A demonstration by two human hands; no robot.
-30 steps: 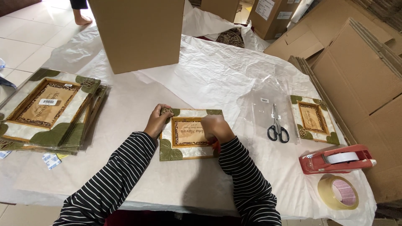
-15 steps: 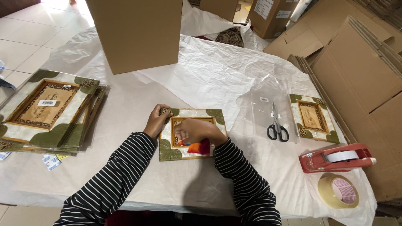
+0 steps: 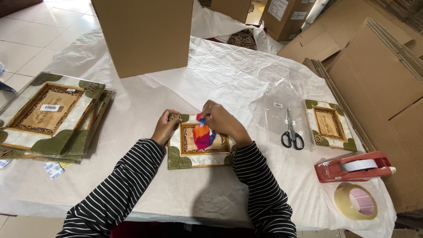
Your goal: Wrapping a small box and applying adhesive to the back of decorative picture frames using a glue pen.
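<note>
At the near edge of the table (image 3: 145,110), which is covered with crumpled white paper, a decorated picture frame (image 3: 199,152) with green leaf corners is laid flat in front of the person. Its upper left corner is gripped by the left hand (image 3: 165,128), whose fingers are curled over the edge. A brightly coloured cloth (image 3: 203,134) of orange, pink and blue is pinched in the fingers of the right hand (image 3: 222,122) and is pressed on the centre panel of the frame. Both forearms are clad in black and white striped sleeves.

To the right, near the table's edge, a roll of tan tape (image 3: 355,201) is laid flat, and just behind it a red tape dispenser (image 3: 354,166) is placed. Further back, black-handled scissors (image 3: 291,132) are laid on a clear plastic sleeve (image 3: 282,110), and a second small frame (image 3: 330,125) is set just beside them. To the left, a stack of larger frames (image 3: 48,115) wrapped in clear film is seen, with small labels beneath its near corner.

Behind the work area a tall plain cardboard box (image 3: 143,33) is stood on the paper. Flattened cardboard sheets (image 3: 374,66) are stacked along the right side, further boxes are seen at the far end, and pale floor tiles (image 3: 31,31) are visible at the upper left.
</note>
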